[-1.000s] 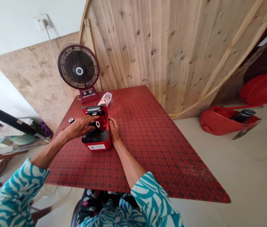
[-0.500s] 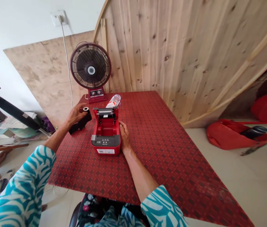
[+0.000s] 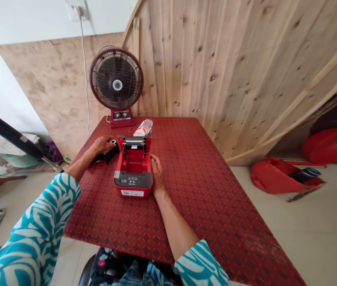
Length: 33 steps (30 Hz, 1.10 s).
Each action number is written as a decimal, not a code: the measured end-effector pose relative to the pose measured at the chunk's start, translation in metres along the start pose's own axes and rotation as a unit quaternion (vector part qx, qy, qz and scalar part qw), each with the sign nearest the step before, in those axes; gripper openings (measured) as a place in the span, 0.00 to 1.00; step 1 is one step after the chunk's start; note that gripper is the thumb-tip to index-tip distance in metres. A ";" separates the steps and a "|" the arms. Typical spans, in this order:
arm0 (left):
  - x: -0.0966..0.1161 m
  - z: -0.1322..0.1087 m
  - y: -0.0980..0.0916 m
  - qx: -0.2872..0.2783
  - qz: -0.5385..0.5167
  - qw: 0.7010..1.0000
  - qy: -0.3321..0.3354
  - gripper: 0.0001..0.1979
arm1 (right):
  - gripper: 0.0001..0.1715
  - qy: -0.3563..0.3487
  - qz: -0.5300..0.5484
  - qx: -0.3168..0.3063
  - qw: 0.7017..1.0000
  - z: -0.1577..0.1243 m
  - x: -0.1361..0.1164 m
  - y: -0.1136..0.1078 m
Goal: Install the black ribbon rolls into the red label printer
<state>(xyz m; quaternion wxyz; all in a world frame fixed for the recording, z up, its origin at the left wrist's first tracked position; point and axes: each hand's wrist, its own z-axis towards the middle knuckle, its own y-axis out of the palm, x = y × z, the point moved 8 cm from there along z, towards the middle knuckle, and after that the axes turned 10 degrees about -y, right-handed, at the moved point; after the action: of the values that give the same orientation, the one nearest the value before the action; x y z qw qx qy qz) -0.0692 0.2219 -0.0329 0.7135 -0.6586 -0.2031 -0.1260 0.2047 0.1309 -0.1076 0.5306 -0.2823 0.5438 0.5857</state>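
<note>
Left arm, in a loose turquoise-and-white patterned sleeve (image 3: 34, 226), reaches forward across the left side of the table covered in red patterned cloth (image 3: 192, 206); forearm slanted inward, wrist nearly level. Left hand (image 3: 102, 145): palm down, fingers part-bent at the small black roll with a white ring-shaped core (image 3: 113, 142). The roll is at the far left of the red box-shaped plastic device with a black front panel (image 3: 133, 190), outside it. Fingers in contact with or just at the core end; cannot tell how firmly they close, or whether the roll is lifted or resting.

Right forearm runs from the lower right up to the device. Right hand (image 3: 157, 171): cupped along the device's right wall, fingers slightly bent, pointing away from the wearer. Fingertips poorly resolved; cannot tell how far they close on the wall.

Device upright, lid raised, bay facing up. Clear plastic bottle with a red-and-white label (image 3: 144, 128) partly hidden behind the lid. Dark material under the left hand blurs together; its outline is unclear. Both upper arms cut off by the frame.
</note>
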 end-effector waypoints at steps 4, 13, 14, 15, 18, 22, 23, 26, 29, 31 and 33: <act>-0.038 -0.008 -0.024 0.008 -0.072 0.997 -0.022 0.29 | 0.20 0.002 0.009 0.002 1.000 0.000 0.003 0.000; -0.078 -0.040 -0.008 -0.135 -0.229 0.963 -0.041 0.35 | 0.20 -0.004 0.012 0.006 1.000 0.001 0.004 0.000; -0.076 -0.041 -0.005 -0.135 -0.244 0.959 -0.047 0.35 | 0.20 -0.003 0.012 0.005 1.000 0.001 0.003 0.000; -0.075 -0.041 -0.003 -0.131 -0.253 0.957 -0.052 0.34 | 0.21 -0.003 0.012 0.006 1.000 0.001 0.003 0.000; -0.069 -0.046 -0.007 -0.109 -0.264 0.957 -0.057 0.33 | 0.21 -0.005 0.009 0.008 1.000 0.000 0.002 0.000; -0.051 -0.066 -0.037 -0.063 -0.301 0.951 -0.038 0.32 | 0.21 -0.006 0.009 0.003 1.000 0.000 0.003 0.001; -0.043 -0.072 -0.044 -0.061 -0.314 0.947 -0.031 0.32 | 0.20 -0.007 0.011 0.001 1.000 0.000 0.004 0.002; -0.003 -0.092 -0.057 -0.087 -0.322 0.943 0.008 0.31 | 0.19 -0.013 0.013 -0.001 1.000 0.002 0.006 0.002; 0.055 -0.111 -0.057 -0.111 -0.239 0.956 0.129 0.27 | 0.19 -0.012 0.014 0.001 1.000 0.003 0.010 0.003; 0.088 -0.121 -0.045 -0.124 -0.156 0.959 0.201 0.24 | 0.20 -0.011 0.018 0.002 1.000 0.003 0.012 0.004; 0.110 -0.126 -0.030 -0.127 -0.091 0.959 0.235 0.23 | 0.20 -0.013 0.019 0.000 1.000 0.004 0.012 0.004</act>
<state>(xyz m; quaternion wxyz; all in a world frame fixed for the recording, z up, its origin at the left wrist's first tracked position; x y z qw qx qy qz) 0.0300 0.1038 0.0378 0.6375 -0.6740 -0.0710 -0.3665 0.1984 0.1388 -0.1164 0.5261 -0.2644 0.5424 0.5992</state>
